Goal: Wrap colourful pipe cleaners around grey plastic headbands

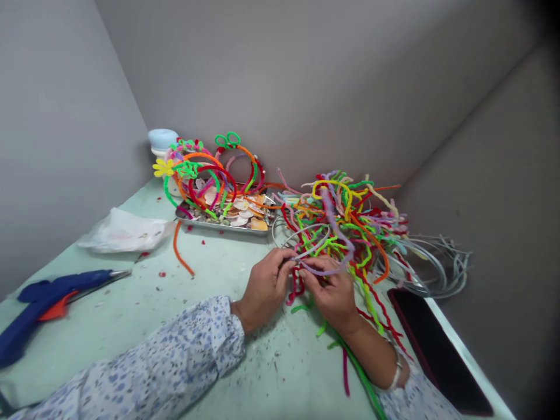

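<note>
Close together over the table's middle, both hands are closed in a pinch. My left hand [265,290] grips the end of a thin pale-grey wire hoop [315,249], where a lilac pipe cleaner meets it. With thumb and fingers, my right hand [335,296] holds the lilac pipe cleaner [333,219], whose free length loops upward and curls over the pile behind. The exact join between wire and pipe cleaner is hidden by my fingertips. A dark red pipe cleaner piece [292,294] hangs or lies just below the fingers; I cannot tell which.
A tangled pile of coloured pipe cleaners [367,198] lies behind my hands, with grey wire coils [441,271] to its right. A metal tray [227,227] holds shells and decorated hoops. A blue glue gun [65,286], a plastic bag [126,230] and a phone [437,350] lie around.
</note>
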A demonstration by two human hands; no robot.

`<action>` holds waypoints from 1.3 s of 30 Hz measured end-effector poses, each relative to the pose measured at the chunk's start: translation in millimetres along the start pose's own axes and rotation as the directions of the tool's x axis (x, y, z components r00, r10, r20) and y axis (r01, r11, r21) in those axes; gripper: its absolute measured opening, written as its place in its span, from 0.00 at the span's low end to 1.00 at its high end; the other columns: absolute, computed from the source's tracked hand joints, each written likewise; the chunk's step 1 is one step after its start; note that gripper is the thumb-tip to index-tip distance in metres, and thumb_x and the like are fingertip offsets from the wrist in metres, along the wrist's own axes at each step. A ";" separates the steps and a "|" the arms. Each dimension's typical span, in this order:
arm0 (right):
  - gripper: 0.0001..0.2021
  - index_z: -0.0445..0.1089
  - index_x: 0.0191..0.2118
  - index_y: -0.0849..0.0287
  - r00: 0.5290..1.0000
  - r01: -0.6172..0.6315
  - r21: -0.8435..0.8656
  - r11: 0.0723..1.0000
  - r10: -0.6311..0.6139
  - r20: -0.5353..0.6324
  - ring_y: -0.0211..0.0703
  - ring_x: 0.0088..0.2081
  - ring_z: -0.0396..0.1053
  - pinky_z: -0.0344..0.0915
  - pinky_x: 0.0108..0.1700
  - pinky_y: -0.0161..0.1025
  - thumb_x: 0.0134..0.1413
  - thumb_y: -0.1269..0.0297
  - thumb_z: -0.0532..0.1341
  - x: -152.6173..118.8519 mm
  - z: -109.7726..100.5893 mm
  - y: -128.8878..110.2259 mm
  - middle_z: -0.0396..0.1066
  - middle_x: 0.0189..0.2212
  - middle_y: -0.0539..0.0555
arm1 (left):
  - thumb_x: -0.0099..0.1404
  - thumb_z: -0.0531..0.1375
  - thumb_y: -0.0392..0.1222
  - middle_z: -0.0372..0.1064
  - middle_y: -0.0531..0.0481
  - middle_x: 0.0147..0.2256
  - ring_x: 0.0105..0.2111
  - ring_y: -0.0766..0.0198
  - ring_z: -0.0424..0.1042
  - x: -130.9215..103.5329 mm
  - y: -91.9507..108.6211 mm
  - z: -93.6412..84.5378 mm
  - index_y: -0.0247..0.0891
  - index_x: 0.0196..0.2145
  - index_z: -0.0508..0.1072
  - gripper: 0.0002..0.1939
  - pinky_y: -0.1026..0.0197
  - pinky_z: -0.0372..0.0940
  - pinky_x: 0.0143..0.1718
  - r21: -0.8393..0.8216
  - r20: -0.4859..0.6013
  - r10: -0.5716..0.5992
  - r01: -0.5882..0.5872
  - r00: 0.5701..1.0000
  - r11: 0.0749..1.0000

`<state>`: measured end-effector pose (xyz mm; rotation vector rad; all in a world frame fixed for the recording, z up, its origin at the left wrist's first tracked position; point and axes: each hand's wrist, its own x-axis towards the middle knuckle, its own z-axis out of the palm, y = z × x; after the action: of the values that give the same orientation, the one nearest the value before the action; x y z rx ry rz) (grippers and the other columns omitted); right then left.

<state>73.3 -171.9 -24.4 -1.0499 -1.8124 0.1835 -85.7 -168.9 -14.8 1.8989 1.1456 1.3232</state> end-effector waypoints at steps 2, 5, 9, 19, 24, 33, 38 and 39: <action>0.05 0.70 0.39 0.57 0.999 0.024 -0.013 1.000 -0.025 -0.023 0.42 0.35 0.72 0.68 0.39 0.41 0.55 0.66 0.61 0.2 -0.3 -1.2 0.73 0.32 0.53 | 0.68 0.51 0.38 0.72 0.49 0.37 0.39 0.64 0.70 -0.1 -0.9 0.4 0.38 0.42 0.70 0.09 0.63 0.64 0.42 -0.002 0.005 0.006 -0.006 1.000 1.000; 0.06 0.71 0.39 0.56 0.999 0.022 -0.030 0.999 -0.023 -0.038 0.43 0.35 0.72 0.69 0.39 0.41 0.55 0.65 0.62 0.2 -0.6 -1.3 0.74 0.32 0.53 | 0.68 0.51 0.38 0.72 0.49 0.38 0.39 0.64 0.70 -0.6 -1.8 0.7 0.38 0.42 0.70 0.09 0.63 0.64 0.42 -0.012 0.015 0.012 -0.012 1.000 1.000; 0.05 0.72 0.38 0.56 0.997 0.043 -0.069 0.997 -0.047 -0.056 0.43 0.35 0.73 0.70 0.39 0.42 0.55 0.66 0.61 0.1 -0.8 -1.7 0.75 0.32 0.53 | 0.68 0.51 0.39 0.72 0.49 0.37 0.39 0.64 0.71 -0.9 -2.4 0.7 0.38 0.42 0.71 0.10 0.63 0.64 0.42 -0.002 0.029 0.011 -0.011 1.000 1.000; 0.04 0.73 0.35 0.57 0.986 0.156 -0.131 0.979 -0.162 -0.042 0.41 0.32 0.74 0.71 0.37 0.39 0.55 0.70 0.60 2.5 -2.3 -7.5 0.77 0.29 0.52 | 0.67 0.53 0.40 0.74 0.49 0.38 0.38 0.64 0.72 -1.9 -4.4 2.1 0.39 0.43 0.71 0.10 0.63 0.65 0.41 0.029 0.002 -0.045 0.045 0.999 0.999; 0.05 0.73 0.35 0.57 0.987 0.158 -0.145 0.977 -0.159 0.002 0.42 0.33 0.75 0.71 0.37 0.39 0.55 0.69 0.59 2.0 -2.9 -7.5 0.77 0.29 0.53 | 0.67 0.53 0.40 0.73 0.51 0.34 0.35 0.65 0.72 -2.0 -4.3 2.0 0.39 0.39 0.71 0.08 0.64 0.65 0.38 0.038 -0.003 -0.052 0.052 0.999 0.998; 0.04 0.72 0.36 0.59 0.979 0.206 -0.186 0.961 -0.200 0.047 0.43 0.33 0.74 0.69 0.37 0.39 0.56 0.70 0.59 0.6 -4.0 -5.4 0.76 0.29 0.54 | 0.67 0.53 0.39 0.74 0.51 0.34 0.34 0.65 0.72 -2.2 -8.6 1.4 0.39 0.39 0.72 0.08 0.65 0.64 0.38 0.061 0.049 -0.025 0.022 0.999 0.998; 0.04 0.71 0.37 0.59 0.962 0.273 -0.295 0.916 -0.267 0.063 0.42 0.32 0.73 0.67 0.35 0.38 0.57 0.70 0.59 -0.6 -4.7 -3.6 0.76 0.30 0.53 | 0.67 0.53 0.39 0.75 0.51 0.35 0.35 0.65 0.72 -2.3 -10.3 1.5 0.40 0.40 0.72 0.09 0.64 0.64 0.38 0.086 0.083 -0.008 0.001 0.996 0.996; 0.04 0.70 0.37 0.59 0.956 0.292 -0.317 0.902 -0.287 0.063 0.42 0.32 0.73 0.67 0.35 0.38 0.57 0.69 0.59 -0.9 -4.8 -3.0 0.76 0.30 0.54 | 0.67 0.53 0.39 0.75 0.51 0.35 0.35 0.65 0.73 -2.3 -10.9 1.6 0.40 0.40 0.73 0.09 0.64 0.64 0.38 0.095 0.086 -0.001 -0.007 0.996 0.995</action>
<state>75.6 -175.9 -21.0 -0.9844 -2.0316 -0.2982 -88.2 -165.6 -25.2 2.0058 1.1811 1.1953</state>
